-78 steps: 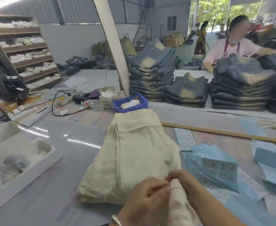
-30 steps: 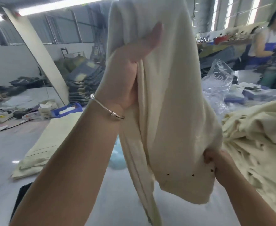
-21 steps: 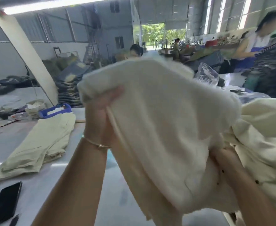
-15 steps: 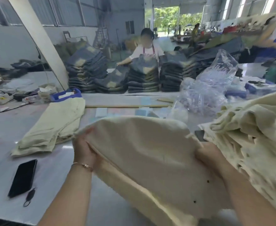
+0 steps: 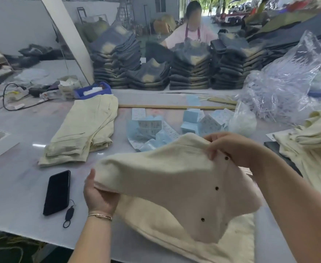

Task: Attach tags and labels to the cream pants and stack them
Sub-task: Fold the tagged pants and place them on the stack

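A pair of cream pants [image 5: 167, 179] with a row of dark buttons hangs spread between my hands, just above the near table edge. My left hand [image 5: 99, 196] grips its left edge, thumb on top. My right hand [image 5: 231, 147] pinches the upper right edge near the buttons. A stack of folded cream pants [image 5: 83, 130] lies on the table to the left. Blue label sheets [image 5: 148, 128] and light blue tag packs [image 5: 192, 118] lie behind the held pants. A heap of loose cream pants [image 5: 315, 147] sits at the right.
A black phone [image 5: 57, 192] with a strap lies on the grey table [image 5: 17, 177] left of my left hand. Clear plastic bags [image 5: 281, 88], a blue bin [image 5: 93, 90], cables and stacks of dark jeans [image 5: 190, 71] fill the far side, where a person works.
The pants, held high in front of my face a second ago, have come down to just above the table. My view has turned back to the table and label sheets.
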### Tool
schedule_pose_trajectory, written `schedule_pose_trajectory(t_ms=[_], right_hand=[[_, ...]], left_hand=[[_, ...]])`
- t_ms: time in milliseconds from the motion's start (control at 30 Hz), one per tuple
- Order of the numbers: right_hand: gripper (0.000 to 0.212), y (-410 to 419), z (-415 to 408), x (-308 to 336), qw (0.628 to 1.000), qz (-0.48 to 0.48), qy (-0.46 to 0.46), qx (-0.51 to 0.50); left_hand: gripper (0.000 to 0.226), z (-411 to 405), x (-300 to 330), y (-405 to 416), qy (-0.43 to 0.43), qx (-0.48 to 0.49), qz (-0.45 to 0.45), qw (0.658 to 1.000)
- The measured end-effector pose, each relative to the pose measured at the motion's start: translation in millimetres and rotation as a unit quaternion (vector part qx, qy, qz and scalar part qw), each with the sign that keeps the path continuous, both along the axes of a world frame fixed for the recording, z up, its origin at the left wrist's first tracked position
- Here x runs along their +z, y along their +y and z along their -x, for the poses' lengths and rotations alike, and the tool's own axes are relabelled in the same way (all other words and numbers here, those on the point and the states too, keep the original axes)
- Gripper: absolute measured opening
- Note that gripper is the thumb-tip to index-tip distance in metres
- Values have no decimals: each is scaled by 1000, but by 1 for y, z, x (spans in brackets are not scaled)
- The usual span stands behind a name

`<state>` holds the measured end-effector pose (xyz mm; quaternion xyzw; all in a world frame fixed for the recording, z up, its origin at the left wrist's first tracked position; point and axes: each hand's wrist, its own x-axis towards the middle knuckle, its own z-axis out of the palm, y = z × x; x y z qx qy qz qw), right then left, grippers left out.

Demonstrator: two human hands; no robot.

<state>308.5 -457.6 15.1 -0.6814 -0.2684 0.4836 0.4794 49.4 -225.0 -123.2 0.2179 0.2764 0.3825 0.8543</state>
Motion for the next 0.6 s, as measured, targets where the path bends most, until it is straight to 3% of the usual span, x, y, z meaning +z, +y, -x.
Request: schedule_pose_trajectory(t_ms=[67,100,167,200,233,300,467,533,600], right_hand=[[33,17,1,-6,999,44,14,27],[27,24,3,-17,992,104,-53,40],[18,33,4,-46,918,259,-287,89],[21,34,4,-65,872,300,-371,110],[25,33,4,-85,848,323,-405,114],[32,21,5,-117,833,350,-416,99],[62,-25,6,-149,836,412,-340,128],[59,-40,10,-153,816,434,-346,160],[44,-49,7,-150,811,431,-365,155]], left_hand=[[37,8,-5,10,70,-28,11,997],[32,13,-12,16,115,-33,21,993],[16,25,-31,18,250,-42,17,967],[8,30,-42,17,319,-50,7,947],[14,34,-51,14,372,-49,1,927],[24,41,-66,10,383,-55,21,922],[17,35,-83,14,413,7,20,910],[13,28,-84,9,430,37,1,902],[11,24,-85,5,436,66,-7,897]])
